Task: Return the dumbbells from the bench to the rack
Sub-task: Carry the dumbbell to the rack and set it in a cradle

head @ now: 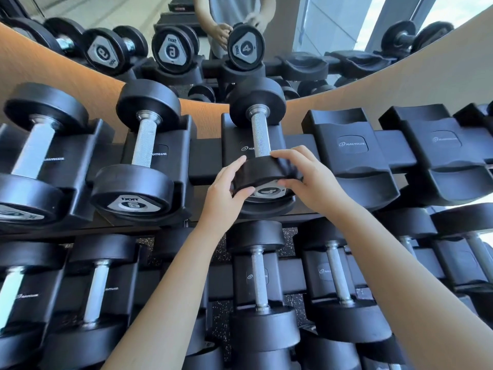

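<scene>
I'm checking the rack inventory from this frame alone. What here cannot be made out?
- Head view: the end plate of the black round-headed 4 dumbbell is partly covered by the left hand and right hand.
- Far-left black dumbbell: number cut by the frame edge.
- Lower-row dumbbell: end plate faces away, number unseen.
- The bench is out of view.
</scene>
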Demonstrator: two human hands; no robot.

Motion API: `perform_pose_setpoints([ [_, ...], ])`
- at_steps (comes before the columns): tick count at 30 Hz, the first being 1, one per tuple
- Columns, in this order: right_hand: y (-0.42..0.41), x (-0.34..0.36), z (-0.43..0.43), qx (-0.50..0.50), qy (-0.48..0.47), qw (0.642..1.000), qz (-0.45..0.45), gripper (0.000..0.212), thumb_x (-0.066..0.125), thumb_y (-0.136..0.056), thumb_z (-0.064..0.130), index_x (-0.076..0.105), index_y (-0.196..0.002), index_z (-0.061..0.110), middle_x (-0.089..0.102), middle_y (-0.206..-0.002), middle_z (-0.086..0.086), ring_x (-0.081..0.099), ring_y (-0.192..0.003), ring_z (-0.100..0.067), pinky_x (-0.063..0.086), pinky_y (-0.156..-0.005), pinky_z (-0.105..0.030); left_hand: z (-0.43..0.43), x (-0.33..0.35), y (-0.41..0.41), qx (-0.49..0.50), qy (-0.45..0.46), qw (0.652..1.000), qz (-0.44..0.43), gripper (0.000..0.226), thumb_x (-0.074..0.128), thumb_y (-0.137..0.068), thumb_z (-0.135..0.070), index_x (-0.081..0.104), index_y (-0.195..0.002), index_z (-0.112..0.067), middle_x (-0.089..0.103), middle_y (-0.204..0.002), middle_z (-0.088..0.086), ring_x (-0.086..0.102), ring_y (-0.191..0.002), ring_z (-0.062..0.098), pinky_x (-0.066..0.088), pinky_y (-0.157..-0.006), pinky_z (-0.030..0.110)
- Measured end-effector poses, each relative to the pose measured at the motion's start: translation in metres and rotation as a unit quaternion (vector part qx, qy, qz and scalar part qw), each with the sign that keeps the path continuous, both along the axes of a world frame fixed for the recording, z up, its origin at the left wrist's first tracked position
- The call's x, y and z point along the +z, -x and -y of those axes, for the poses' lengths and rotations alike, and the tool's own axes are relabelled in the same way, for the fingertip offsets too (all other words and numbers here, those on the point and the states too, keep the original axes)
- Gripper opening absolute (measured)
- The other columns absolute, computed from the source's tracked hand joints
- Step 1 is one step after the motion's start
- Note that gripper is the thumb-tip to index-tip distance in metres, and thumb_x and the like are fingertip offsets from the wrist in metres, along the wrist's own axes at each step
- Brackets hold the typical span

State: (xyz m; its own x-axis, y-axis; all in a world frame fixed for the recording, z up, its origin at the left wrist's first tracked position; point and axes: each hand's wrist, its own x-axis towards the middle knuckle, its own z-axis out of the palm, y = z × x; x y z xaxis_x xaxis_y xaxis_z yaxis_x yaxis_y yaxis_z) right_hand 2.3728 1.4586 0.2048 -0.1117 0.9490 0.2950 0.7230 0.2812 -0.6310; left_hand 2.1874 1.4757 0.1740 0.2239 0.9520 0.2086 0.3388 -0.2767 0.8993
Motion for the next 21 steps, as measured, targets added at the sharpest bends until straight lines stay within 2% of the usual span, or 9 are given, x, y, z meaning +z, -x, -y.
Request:
perform_pose_setpoints([
  [2,-0.001,-0.002,-0.001,0.005,0.010,1.000,-0.023,0.051,0.066,-0.079,0.006,0.053,-0.125,0.023,0.042,-0.097,0.023,0.045,-0.087,-0.008,0.030,-0.076,-0.001,-0.002,-0.003,0.000,0.003,0.002,1.000,0.007,0.058,0.063,-0.083,-0.002,0.045,-0.132,-0.025,0.053,-0.123,-0.006,0.049,-0.107,0.008,0.030,-0.087,0.000],
  [5,-0.001,-0.004,-0.001,0.007,0.013,0.998,-0.054,0.050,0.066,-0.079,0.004,0.054,-0.123,0.024,0.044,-0.100,0.023,0.049,-0.093,-0.012,0.034,-0.079,-0.007,-0.003,-0.001,0.000,0.004,-0.012,1.000,0.013,0.057,0.064,-0.080,0.002,0.049,-0.129,-0.024,0.055,-0.112,-0.006,0.052,-0.101,0.011,0.034,-0.087,0.004],
  [9,0.000,-0.013,0.002,0.001,0.025,0.991,-0.133,0.052,0.064,-0.078,0.001,0.052,-0.114,0.036,0.046,-0.104,0.020,0.046,-0.095,0.009,0.033,-0.081,-0.007,-0.007,0.013,0.002,-0.012,-0.058,0.997,-0.050,0.056,0.066,-0.078,0.005,0.051,-0.128,-0.015,0.055,-0.107,-0.005,0.053,-0.099,0.011,0.036,-0.089,0.008],
  [11,0.007,-0.022,0.004,-0.005,0.048,0.976,-0.213,0.054,0.064,-0.078,0.004,0.050,-0.110,0.045,0.051,-0.112,0.015,0.049,-0.104,0.005,0.038,-0.095,-0.019,-0.011,0.023,0.006,-0.023,-0.087,0.991,-0.102,0.056,0.066,-0.078,0.003,0.051,-0.129,-0.015,0.055,-0.106,-0.003,0.053,-0.103,0.015,0.035,-0.090,0.015],
  [13,0.014,-0.031,0.006,0.002,0.061,0.947,-0.314,0.051,0.061,-0.077,0.007,0.052,-0.114,0.041,0.053,-0.122,0.000,0.051,-0.115,-0.014,0.039,-0.104,-0.038,-0.013,0.032,0.008,-0.029,-0.102,0.982,-0.159,0.056,0.066,-0.079,-0.001,0.050,-0.130,-0.016,0.056,-0.107,0.002,0.051,-0.103,0.020,0.033,-0.087,0.018],
  [14,0.015,-0.034,0.007,0.009,0.070,0.930,-0.362,0.050,0.059,-0.077,0.005,0.052,-0.116,0.035,0.053,-0.123,-0.003,0.051,-0.115,-0.017,0.040,-0.103,-0.040,-0.013,0.035,0.006,-0.030,-0.107,0.977,-0.183,0.055,0.066,-0.080,-0.003,0.049,-0.131,-0.017,0.056,-0.109,0.004,0.049,-0.103,0.022,0.034,-0.087,0.022],
  [17,0.008,-0.041,0.010,0.018,0.111,0.878,-0.466,0.046,0.055,-0.080,-0.001,0.048,-0.118,0.023,0.055,-0.117,0.003,0.056,-0.105,-0.010,0.049,-0.091,-0.030,-0.007,0.041,-0.006,-0.024,-0.137,0.967,-0.214,0.052,0.066,-0.080,-0.006,0.051,-0.130,-0.016,0.057,-0.108,0.010,0.049,-0.102,0.028,0.039,-0.088,0.035],
  [19,0.001,-0.043,0.011,0.012,0.133,0.871,-0.473,0.045,0.052,-0.086,-0.007,0.047,-0.118,0.023,0.055,-0.116,0.006,0.060,-0.097,-0.003,0.052,-0.083,-0.024,-0.006,0.040,-0.015,-0.016,-0.154,0.965,-0.213,0.051,0.068,-0.079,-0.008,0.053,-0.128,-0.014,0.058,-0.108,0.010,0.050,-0.101,0.029,0.041,-0.088,0.037],
  [21,-0.004,-0.040,0.010,0.001,0.134,0.885,-0.446,0.044,0.050,-0.087,-0.011,0.048,-0.117,0.021,0.055,-0.116,0.003,0.062,-0.093,0.000,0.051,-0.079,-0.021,-0.006,0.037,-0.017,-0.002,-0.156,0.968,-0.196,0.052,0.070,-0.077,-0.008,0.055,-0.126,-0.015,0.060,-0.111,0.008,0.052,-0.103,0.028,0.040,-0.089,0.034],
])
